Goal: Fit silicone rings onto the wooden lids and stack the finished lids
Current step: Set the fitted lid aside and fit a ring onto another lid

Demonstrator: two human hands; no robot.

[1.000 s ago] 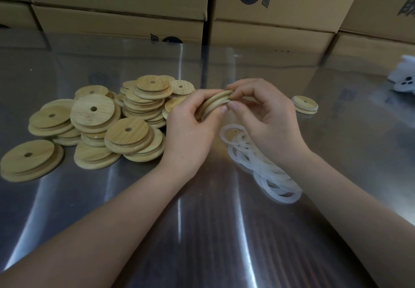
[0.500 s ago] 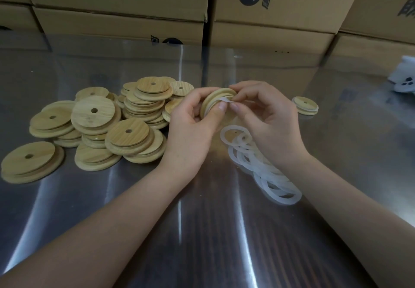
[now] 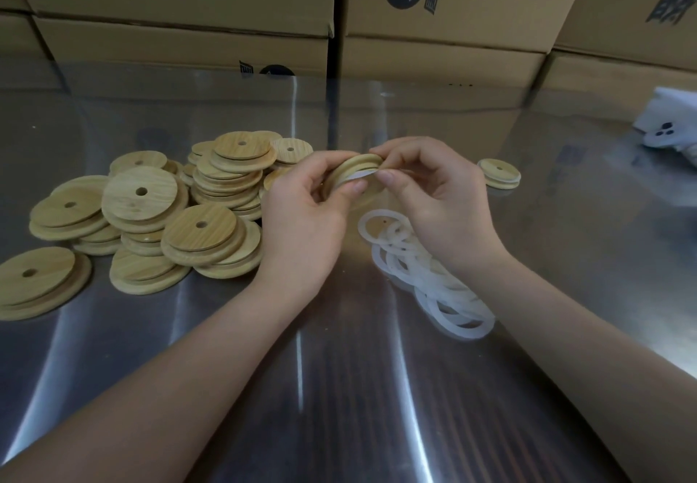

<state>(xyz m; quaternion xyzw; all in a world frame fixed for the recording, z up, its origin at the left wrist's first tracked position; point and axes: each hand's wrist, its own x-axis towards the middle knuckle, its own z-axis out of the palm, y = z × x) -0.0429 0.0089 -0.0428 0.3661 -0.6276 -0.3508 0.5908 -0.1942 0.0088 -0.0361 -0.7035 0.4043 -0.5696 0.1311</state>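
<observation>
A round wooden lid (image 3: 352, 171) is held on edge above the steel table, between both hands. My left hand (image 3: 307, 215) grips its left rim with thumb and fingers. My right hand (image 3: 433, 196) pinches a white silicone ring (image 3: 364, 174) against the lid's groove at its right side. Several loose white rings (image 3: 426, 275) lie in a chain on the table under my right wrist. A heap of bare wooden lids (image 3: 151, 215) with centre holes sits to the left. One lid with a ring (image 3: 498, 173) lies alone at the right.
The steel table (image 3: 339, 388) reflects light. Cardboard boxes (image 3: 181, 11) form a wall along the far edge. A white object with dark dots (image 3: 667, 124) sits at the far right edge.
The lid has been turned slightly in my hands, and a strip of the white ring now shows along its lower edge. Both hands stay in the same place.
</observation>
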